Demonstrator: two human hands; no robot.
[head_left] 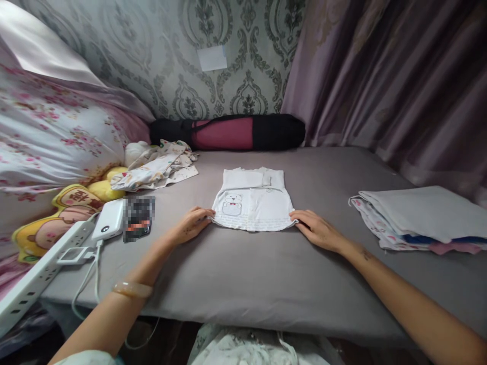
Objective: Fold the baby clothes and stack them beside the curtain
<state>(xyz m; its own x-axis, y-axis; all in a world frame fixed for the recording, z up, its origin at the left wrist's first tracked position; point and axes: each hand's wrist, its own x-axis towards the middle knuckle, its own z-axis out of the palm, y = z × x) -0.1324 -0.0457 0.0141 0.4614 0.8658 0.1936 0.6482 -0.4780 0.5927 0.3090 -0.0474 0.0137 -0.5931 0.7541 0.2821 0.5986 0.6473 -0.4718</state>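
Note:
A small white shirt [262, 208] with a printed bear lies flat on the grey sheet, its sleeves folded inward across the upper part. At its lower left corner, my left hand [192, 224] pinches the hem. My right hand [315, 228] grips the opposite lower corner between thumb and fingers. The hem between the two hands curves slightly toward me and rests on the sheet.
To the right sits a stack of folded clothes [422, 213]. Rumpled printed clothing [160, 167], a phone [139, 219], a white power bank [109, 220] and a power strip [45, 276] are at left. A long black and maroon bag [224, 133] lies along the wall.

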